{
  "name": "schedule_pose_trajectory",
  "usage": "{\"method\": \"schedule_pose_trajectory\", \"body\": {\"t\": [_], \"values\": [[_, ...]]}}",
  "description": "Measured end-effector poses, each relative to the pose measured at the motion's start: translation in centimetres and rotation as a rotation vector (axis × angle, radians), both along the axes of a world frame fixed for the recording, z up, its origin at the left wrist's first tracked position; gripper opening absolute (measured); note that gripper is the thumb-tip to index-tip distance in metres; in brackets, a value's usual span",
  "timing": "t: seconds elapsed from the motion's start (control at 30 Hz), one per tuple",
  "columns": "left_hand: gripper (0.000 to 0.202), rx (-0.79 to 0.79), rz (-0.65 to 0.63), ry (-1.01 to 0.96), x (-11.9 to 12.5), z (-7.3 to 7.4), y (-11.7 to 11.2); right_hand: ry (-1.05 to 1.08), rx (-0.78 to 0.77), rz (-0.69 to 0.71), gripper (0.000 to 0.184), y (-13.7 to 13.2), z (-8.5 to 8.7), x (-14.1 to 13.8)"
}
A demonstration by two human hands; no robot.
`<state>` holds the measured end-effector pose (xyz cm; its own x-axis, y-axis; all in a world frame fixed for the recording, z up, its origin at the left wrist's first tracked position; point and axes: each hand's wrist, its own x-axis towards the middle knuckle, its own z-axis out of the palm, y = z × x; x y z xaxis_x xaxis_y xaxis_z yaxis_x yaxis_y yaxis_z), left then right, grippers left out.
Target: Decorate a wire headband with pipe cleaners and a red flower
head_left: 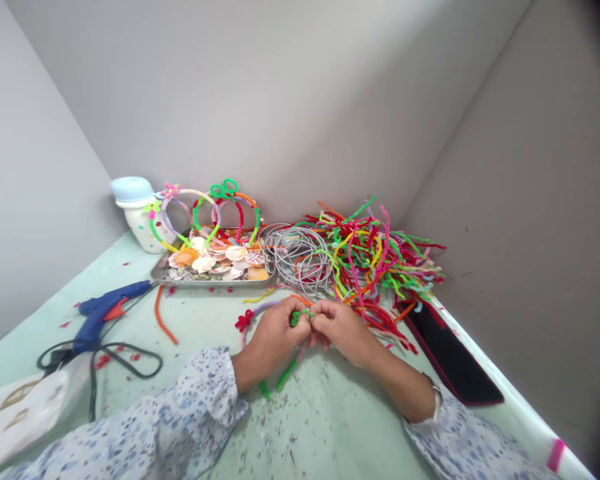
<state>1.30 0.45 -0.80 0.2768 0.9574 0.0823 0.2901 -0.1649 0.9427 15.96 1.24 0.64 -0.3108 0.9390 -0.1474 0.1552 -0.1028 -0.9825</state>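
Observation:
My left hand [275, 330] and my right hand [343, 330] meet over the middle of the table, fingers pinched together. Between them both grip a headband wrapped in pipe cleaner [286, 373]; a green twist shows at the fingertips and green ends poke out below my left hand. A lilac stretch of the band with a small red flower [243, 321] curves out to the left of my left hand. Both wrists carry flowered sleeves.
A metal tray [207, 280] of seashells and finished headbands stands at the back beside a white jar [140, 220]. Bare headbands [300, 257] and a pipe cleaner pile [380, 257] lie behind my hands. Blue glue gun [105, 313] left, dark phone [450, 357] right.

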Motion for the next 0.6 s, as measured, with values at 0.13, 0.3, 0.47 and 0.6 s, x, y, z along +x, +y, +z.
{"method": "schedule_pose_trajectory", "body": {"t": [0.13, 0.3, 0.47, 0.6], "values": [[0.01, 0.004, 0.006, -0.024, 0.15, 0.52, -0.01, -0.03, 0.024, -0.022, 0.008, -0.03, -0.06, -0.14], [0.009, -0.082, -0.056, -0.147, 0.16, 0.63, 0.13, -0.006, 0.053, -0.028, 0.006, -0.05, -0.36, 0.01], [0.012, -0.137, -0.11, -0.241, 0.0, 0.14, 0.51, 0.056, 0.085, -0.032, 0.009, 0.0, -0.65, 0.47], [0.009, -0.143, -0.091, -0.287, -0.12, 0.24, 0.64, 0.043, 0.085, -0.078, 0.01, 0.16, -0.83, 0.53]]}}
